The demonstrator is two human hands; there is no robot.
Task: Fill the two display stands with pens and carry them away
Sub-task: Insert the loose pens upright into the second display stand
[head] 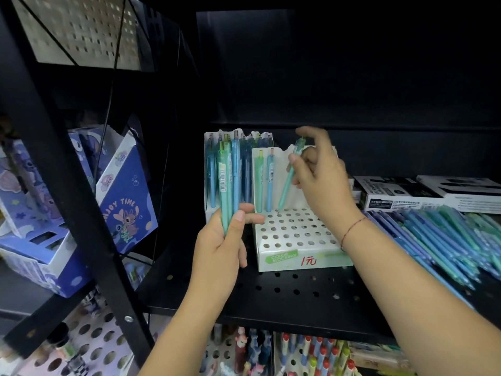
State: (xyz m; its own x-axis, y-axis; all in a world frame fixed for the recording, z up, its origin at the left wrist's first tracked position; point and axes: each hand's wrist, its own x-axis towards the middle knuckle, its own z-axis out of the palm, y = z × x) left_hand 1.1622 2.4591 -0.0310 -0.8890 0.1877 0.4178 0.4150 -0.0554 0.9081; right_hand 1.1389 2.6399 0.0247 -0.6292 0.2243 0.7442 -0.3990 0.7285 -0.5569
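A white display stand [295, 237] with rows of holes sits on the black shelf; two pens [264, 180] stand in its back row. My right hand [320, 180] pinches a teal pen [288, 180], tilted, its tip at a back-row hole. Left of that stand, my left hand [219, 248] grips a bunch of green and blue pens [229, 180] upright. Behind the bunch stands a second white stand [210, 169] filled with blue pens.
A pile of loose blue and green pens [444, 240] lies on the shelf to the right. Black-and-white boxes [423, 194] sit behind it. A black slanted frame post [67, 185] and blue cartoon boxes [122, 196] are at the left. More pen racks show below the shelf.
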